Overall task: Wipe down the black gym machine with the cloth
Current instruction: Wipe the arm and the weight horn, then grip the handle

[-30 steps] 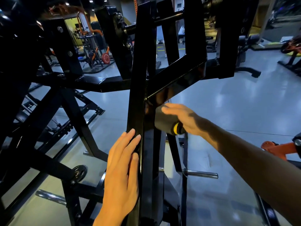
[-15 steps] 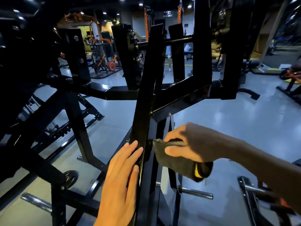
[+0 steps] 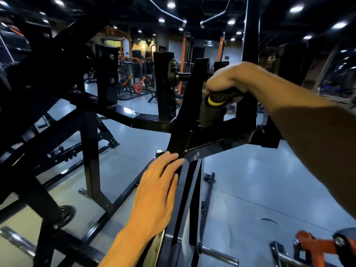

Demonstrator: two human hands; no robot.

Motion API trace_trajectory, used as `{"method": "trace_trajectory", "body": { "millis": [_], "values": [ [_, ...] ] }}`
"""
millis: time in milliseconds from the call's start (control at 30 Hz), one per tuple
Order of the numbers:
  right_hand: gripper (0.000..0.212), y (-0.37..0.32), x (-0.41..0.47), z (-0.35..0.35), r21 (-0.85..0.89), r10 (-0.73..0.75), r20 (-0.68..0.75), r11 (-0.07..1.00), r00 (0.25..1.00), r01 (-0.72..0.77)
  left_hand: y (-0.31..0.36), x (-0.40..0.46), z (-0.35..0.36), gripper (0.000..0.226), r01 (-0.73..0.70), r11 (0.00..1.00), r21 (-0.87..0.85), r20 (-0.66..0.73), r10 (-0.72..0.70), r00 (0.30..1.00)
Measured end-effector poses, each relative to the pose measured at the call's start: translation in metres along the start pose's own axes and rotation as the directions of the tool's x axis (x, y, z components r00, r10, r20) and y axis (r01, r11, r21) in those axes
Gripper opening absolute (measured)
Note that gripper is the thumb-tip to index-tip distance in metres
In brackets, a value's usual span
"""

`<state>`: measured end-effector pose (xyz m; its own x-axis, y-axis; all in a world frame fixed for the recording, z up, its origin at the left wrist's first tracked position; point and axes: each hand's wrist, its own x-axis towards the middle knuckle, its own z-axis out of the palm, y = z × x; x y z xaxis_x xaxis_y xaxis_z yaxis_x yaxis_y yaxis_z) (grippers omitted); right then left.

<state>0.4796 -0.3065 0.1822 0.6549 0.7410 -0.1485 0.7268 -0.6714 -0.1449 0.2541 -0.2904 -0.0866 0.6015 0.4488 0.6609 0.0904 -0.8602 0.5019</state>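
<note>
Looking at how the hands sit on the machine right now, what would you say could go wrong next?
The right hand grips the cloth close to a threaded bolt on the black gym machine; the hanging end might snag there. The left hand rests flat along the upright by a joint where a slanted bar meets it, so fingers could get pinched if that bar moves.

The left hand (image 3: 154, 193) is lying flat with straight fingers along the machine's slanted black upright (image 3: 181, 135). Higher up that upright, the right hand (image 3: 227, 78) is curling downward around the cloth (image 3: 215, 105), forearm stretching in from the right.
</note>
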Motion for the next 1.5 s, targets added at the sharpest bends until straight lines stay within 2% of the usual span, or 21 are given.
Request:
{"method": "trace_trajectory", "body": {
  "millis": [67,200,300,400,467,600,733,833,967,1100,1167,1267,1400,1467,1500],
  "values": [
    [0.043,-0.005,0.016,0.021,-0.038,0.035,0.125,0.999,0.991,-0.031,-0.002,-0.002,0.000,0.043,-0.011,1.000,0.002,-0.011,0.011,1.000],
    [0.032,-0.009,0.029,0.050,-0.100,0.035,0.217,0.995,0.976,-0.014,-0.003,0.000,-0.001,0.043,-0.015,1.000,-0.006,-0.013,0.015,1.000],
    [0.035,-0.009,0.010,0.029,-0.075,-0.009,0.230,0.997,0.973,0.027,-0.002,-0.001,0.000,0.042,-0.017,1.000,0.012,-0.014,0.017,1.000],
    [0.027,-0.017,-0.012,0.000,0.008,-0.100,0.218,0.995,0.971,0.100,0.000,0.001,0.002,0.040,-0.014,0.999,0.033,-0.039,0.015,0.999],
    [0.025,-0.024,-0.015,0.001,-0.008,-0.122,0.203,0.992,0.972,0.126,0.000,0.000,0.003,0.039,-0.019,0.999,0.036,-0.044,0.020,0.999],
    [0.034,-0.032,-0.011,0.023,-0.095,-0.099,0.171,0.989,0.980,0.116,0.000,-0.002,0.002,0.040,-0.024,0.999,0.022,-0.055,0.025,0.998],
    [0.034,-0.037,-0.029,0.014,-0.096,-0.111,0.175,0.987,0.978,0.129,0.001,-0.003,0.003,0.040,-0.023,1.000,0.019,-0.052,0.024,0.998],
    [0.034,-0.043,-0.033,0.017,-0.099,-0.132,0.123,0.985,0.983,0.145,0.000,-0.004,0.003,0.040,-0.014,1.000,0.004,-0.046,0.014,0.999],
    [0.027,-0.045,-0.031,0.046,-0.299,-0.196,0.037,0.934,0.980,0.198,-0.003,-0.006,0.002,0.041,-0.011,1.000,-0.012,-0.032,0.011,0.999],
    [0.022,-0.003,-0.038,0.000,-0.020,-0.094,0.082,0.995,0.992,0.096,-0.004,-0.005,0.002,0.041,-0.001,0.999,-0.047,-0.028,0.000,1.000],
    [0.020,0.018,-0.039,-0.028,0.072,-0.043,0.005,0.996,0.999,0.042,-0.004,-0.003,0.003,0.040,0.003,0.998,-0.060,-0.044,-0.006,0.999],
    [0.020,0.030,-0.027,-0.040,0.123,0.033,-0.169,0.992,0.985,-0.012,-0.004,-0.001,0.004,0.041,0.002,0.998,-0.066,-0.061,-0.006,0.998],
    [0.023,0.018,0.012,-0.020,0.196,0.052,-0.318,0.981,0.947,0.011,-0.005,0.003,0.003,0.041,0.006,0.996,-0.092,-0.053,-0.011,0.999],
    [0.022,0.004,0.024,-0.005,0.115,0.019,-0.383,0.993,0.923,0.027,-0.004,0.003,0.002,0.040,0.008,0.995,-0.099,-0.029,-0.011,1.000],
    [0.022,-0.002,0.027,0.005,0.076,0.002,-0.371,0.997,0.929,0.028,-0.004,0.003,0.001,0.040,0.013,0.994,-0.105,-0.026,-0.016,1.000]
  ]
}}
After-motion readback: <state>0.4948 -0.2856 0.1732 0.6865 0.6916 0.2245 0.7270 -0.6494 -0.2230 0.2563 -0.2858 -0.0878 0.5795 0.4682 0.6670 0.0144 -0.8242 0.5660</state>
